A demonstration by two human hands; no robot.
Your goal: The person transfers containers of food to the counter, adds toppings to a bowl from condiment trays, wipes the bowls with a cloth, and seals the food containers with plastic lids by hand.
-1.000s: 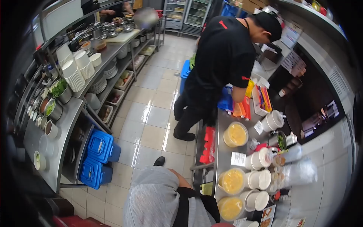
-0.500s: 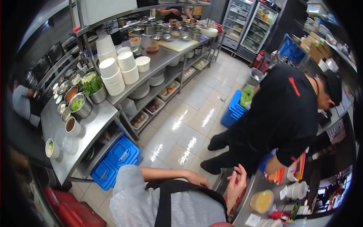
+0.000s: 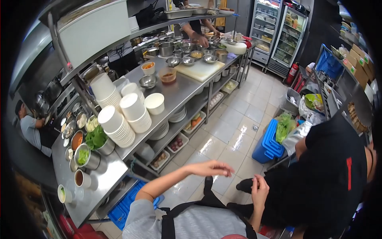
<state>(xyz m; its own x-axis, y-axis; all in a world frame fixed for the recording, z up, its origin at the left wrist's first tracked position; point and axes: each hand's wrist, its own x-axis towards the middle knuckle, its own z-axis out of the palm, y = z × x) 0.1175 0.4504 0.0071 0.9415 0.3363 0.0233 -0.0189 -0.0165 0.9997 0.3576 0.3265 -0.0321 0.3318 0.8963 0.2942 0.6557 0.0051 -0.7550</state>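
Note:
My left hand (image 3: 211, 168) is raised in front of my chest over the tiled floor, its fingers apart and loosely bent, holding nothing. To its right my right hand (image 3: 260, 189) is held up, fingers half curled, with nothing visible in it. Neither hand touches anything. Nearest on the left is the steel counter (image 3: 115, 169), bearing stacks of white paper tubs (image 3: 115, 126), a pot of leafy greens (image 3: 105, 146) and a cup of brown sauce (image 3: 82, 179). A co-worker in black (image 3: 318, 175) stands close to my right hand.
Blue lidded bins (image 3: 123, 207) sit under the left counter. Another blue bin (image 3: 267, 142) with lettuce (image 3: 285, 128) stands ahead on the right. Co-workers are behind the far counter (image 3: 195, 38) and at far left (image 3: 30, 129). Glass-door fridges (image 3: 292, 42) stand at the back.
The view has swung left, away from the right-hand counter and its yellow tubs. My left hand has risen and stretched forward; my right hand, hidden at first, is now up in front.

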